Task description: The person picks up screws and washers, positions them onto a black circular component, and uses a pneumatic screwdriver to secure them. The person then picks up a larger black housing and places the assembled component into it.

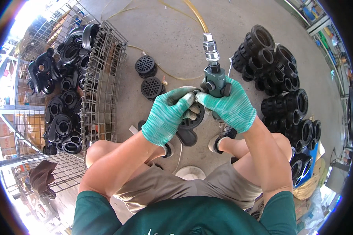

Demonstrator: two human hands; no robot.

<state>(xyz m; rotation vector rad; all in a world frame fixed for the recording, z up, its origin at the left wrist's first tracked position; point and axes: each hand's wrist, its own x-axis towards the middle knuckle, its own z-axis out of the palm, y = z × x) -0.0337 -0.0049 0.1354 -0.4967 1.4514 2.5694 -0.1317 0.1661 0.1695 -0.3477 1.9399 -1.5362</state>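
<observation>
My left hand (165, 113), in a green-and-grey work glove, is closed in a pinch near the middle of the view. Its fingertips meet those of my right hand (232, 106), gloved the same way, around something small and dark that I cannot make out. My right hand is also wrapped round a dark green air-powered driver (215, 80), its hose fitting (211, 49) toward the far side. Beneath the hands, partly hidden, lies a black perforated round part (193, 120) beside a smooth black rounded piece (187, 138).
Left stands a wire cage (102, 82) of black moulded parts (60, 125). Two black perforated caps (146, 66) (152, 87) lie on the floor. Black ribbed cylinders (284, 103) are piled at right. A yellowish hose (198, 15) crosses the far floor.
</observation>
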